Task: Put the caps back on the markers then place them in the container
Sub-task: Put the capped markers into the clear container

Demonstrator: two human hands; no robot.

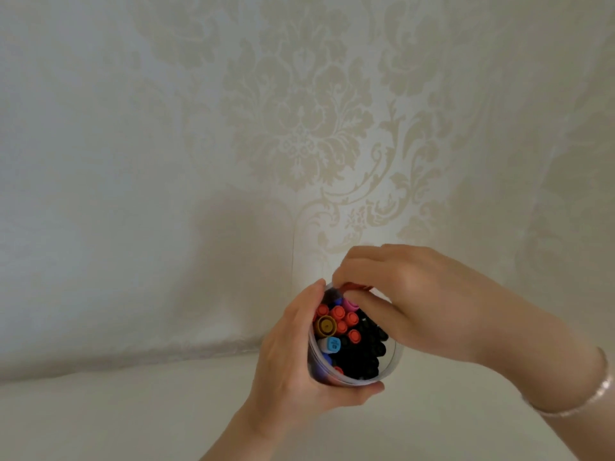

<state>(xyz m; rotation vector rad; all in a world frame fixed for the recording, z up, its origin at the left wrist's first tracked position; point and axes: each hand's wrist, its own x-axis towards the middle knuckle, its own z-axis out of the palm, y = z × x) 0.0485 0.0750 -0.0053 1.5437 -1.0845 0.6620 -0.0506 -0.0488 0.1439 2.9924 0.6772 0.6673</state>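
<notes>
While the left hand (293,357) wraps the container (392,357), the right hand (399,294) pinches an upright pink-capped marker (350,305).

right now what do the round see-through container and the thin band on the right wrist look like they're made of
The round see-through container looks like clear glossy plastic, though glass can't be ruled out: the marker caps show through its thin wall. The thin band on the right wrist looks like pale shiny metal or beads; it glints, but blur hides the detail.

Bare forearms, no sleeves; thin pale pink bracelet (579,399) round right wrist.
</notes>
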